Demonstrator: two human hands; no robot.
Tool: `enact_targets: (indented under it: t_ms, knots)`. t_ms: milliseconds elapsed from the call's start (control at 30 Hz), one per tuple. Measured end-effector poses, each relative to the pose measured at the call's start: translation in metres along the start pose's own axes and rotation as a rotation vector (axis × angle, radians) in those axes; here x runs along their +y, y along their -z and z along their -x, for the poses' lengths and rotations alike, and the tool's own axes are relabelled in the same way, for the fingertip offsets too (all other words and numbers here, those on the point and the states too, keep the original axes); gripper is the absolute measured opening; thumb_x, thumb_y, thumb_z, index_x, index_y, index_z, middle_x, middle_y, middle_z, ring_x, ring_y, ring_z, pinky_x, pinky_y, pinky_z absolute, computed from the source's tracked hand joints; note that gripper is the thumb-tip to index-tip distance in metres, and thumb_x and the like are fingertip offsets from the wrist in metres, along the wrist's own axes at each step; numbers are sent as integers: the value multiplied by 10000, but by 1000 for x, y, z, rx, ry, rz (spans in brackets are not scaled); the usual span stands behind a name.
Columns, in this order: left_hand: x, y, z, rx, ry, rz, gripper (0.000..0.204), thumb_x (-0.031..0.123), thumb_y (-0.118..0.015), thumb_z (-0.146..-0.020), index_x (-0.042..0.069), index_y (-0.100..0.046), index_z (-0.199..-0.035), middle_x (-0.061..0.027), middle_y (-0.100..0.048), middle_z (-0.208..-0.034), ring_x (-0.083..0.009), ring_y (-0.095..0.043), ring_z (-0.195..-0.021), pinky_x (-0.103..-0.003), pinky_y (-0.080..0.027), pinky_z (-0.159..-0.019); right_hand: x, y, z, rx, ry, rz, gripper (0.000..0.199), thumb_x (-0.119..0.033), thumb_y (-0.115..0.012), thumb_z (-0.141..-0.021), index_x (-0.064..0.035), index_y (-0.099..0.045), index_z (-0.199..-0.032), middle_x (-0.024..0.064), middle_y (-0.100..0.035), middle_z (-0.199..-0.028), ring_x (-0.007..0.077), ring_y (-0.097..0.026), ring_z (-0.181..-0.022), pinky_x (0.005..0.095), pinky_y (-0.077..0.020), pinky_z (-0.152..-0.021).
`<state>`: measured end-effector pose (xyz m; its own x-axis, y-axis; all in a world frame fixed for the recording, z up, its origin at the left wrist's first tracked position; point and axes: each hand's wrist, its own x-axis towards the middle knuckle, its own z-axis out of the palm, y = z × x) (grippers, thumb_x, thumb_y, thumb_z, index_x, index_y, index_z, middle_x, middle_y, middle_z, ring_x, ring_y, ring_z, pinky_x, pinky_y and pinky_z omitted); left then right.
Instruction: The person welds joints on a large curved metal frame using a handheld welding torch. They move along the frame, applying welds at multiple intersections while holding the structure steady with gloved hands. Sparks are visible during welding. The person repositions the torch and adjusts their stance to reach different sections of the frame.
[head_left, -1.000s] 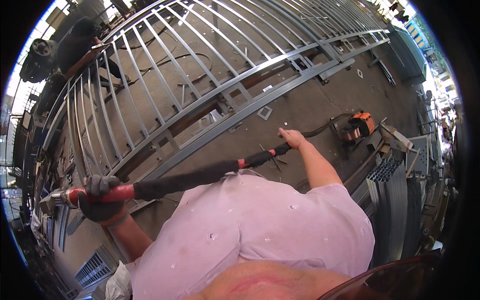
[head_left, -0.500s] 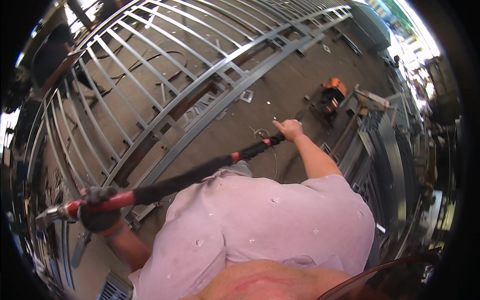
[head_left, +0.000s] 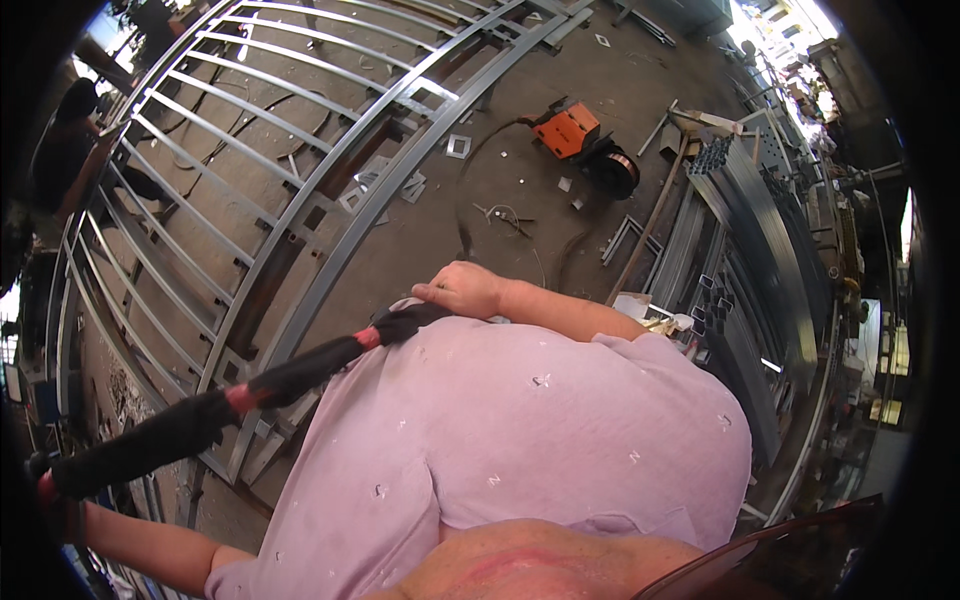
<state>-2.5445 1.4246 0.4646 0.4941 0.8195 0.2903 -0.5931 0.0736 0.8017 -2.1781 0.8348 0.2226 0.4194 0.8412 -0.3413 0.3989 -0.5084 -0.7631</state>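
Note:
A thick black-sheathed welding torch cable, with red bands along it, runs slantwise across the front of my body. My right hand is closed round it close to my belly, knuckles up. At the far left rim my left hand, in a dark glove, grips the cable's red torch end, and most of its fingers are lost in the dark edge. Beyond the right hand stands an orange wire feeder with a spool of copper wire.
A long galvanised steel frame with crossbars spans the left and far side. Stacked metal profiles lie at the right. Pliers and square plates lie on the floor. Another person is at the far left.
My left hand has swung out to the left rim with the torch end. My right hand has come left and nearer my body, still gripping the cable. The view has shifted rightward.

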Motion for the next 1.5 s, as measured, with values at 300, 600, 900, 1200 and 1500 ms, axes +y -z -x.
enact_targets:
  t_ms: [300,600,900,1200,1500]
  knots:
    - [-48,12,13,-149,102,110,227,242,-710,-953,43,-682,-1058,-89,-701,-1016,-247,-687,-977,-433,-546,-987,120,-7,2,-111,-291,-83,838,-707,-404,-1058,25,-731,-814,206,-713,-791,358,-679,-785,470,-527,-817]
    - [-275,-173,107,-318,170,-16,341,309,-607,-1005,-9,-730,-1002,-177,-769,-1017,-281,-741,-941,-419,-535,-1048,-7,98,-113,-127,146,-178,487,-476,-530,-1112,-26,-713,-1133,64,-721,-1086,183,-663,-1034,339,-509,-972]
    - [-437,-292,125,-614,607,-74,152,197,-748,-938,52,-784,-911,-82,-779,-804,-184,-720,-811,-360,-561,-803,-197,146,-247,-186,494,30,610,-442,-882,-866,29,-696,-1206,106,-725,-1012,200,-678,-925,364,-567,-857]
    - [-518,-290,69,-818,472,-521,316,309,-810,-883,132,-746,-1136,-80,-765,-1014,-267,-731,-937,-377,-575,-901,-147,182,-374,-425,205,-172,234,-239,-727,-1042,-17,-715,-1115,30,-685,-842,106,-642,-717,279,-524,-617]
    - [-446,-44,14,-843,604,-1815,179,258,-679,-963,112,-718,-1059,-148,-755,-977,-365,-735,-915,-457,-585,-802,-122,249,-491,-716,0,147,174,-163,-804,-939,-12,-720,-954,22,-641,-744,85,-571,-612,264,-448,-544]
